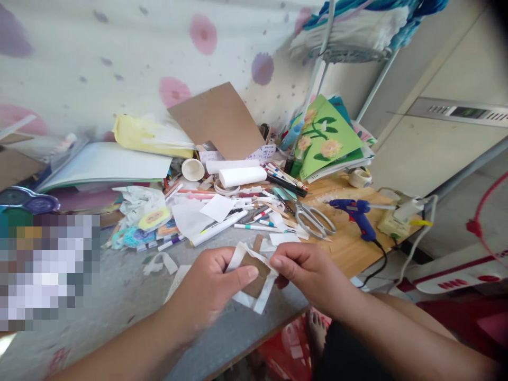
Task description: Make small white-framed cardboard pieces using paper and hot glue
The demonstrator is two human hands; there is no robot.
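Observation:
Between my two hands, above the table's front edge, is a small piece of brown cardboard (254,283) with white paper folded over its edges. My left hand (216,283) grips it from the left, the thumb lying flat across the cardboard. On the right, my right hand (304,270) pinches the upper right corner of the white paper border between thumb and fingers. The underside of the piece is hidden. Paper scraps (161,263) lie on the table just beyond my left hand.
Scissors (313,218) and a blue glue gun (357,211) lie to the right, its cord hanging off the edge by a power strip (397,219). Behind are markers (260,227), paper rolls (242,175), a paper cup (192,169), a cardboard sheet (218,119) and a green flower card (329,135).

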